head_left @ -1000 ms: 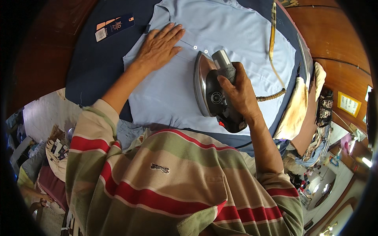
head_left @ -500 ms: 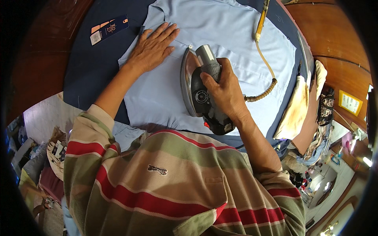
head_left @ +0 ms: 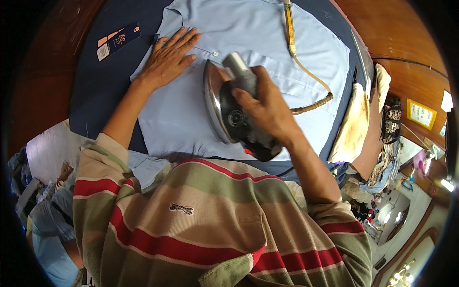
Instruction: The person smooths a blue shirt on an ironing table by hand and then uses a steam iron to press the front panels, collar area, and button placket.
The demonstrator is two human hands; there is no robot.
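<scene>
A light blue shirt [head_left: 267, 52] lies spread on a dark blue padded board [head_left: 95, 91]. My left hand [head_left: 168, 58] presses flat on the shirt near its button placket, fingers apart. My right hand [head_left: 267, 107] grips the handle of a heavy black and silver iron [head_left: 229, 115], which rests on the shirt just right of my left hand. A tan braided cord [head_left: 311, 81] runs from the iron up over the shirt.
A blue and orange tag [head_left: 117, 40] lies on the board at upper left. A yellowish folded cloth [head_left: 354, 124] sits at the board's right edge. Wooden surface [head_left: 397, 33] surrounds the board. Piles of clothes [head_left: 43, 210] lie below at left and right.
The iron and my right hand have slid left across the shirt, closer to my left hand, which stays pressed in place. The cord has shifted with it.
</scene>
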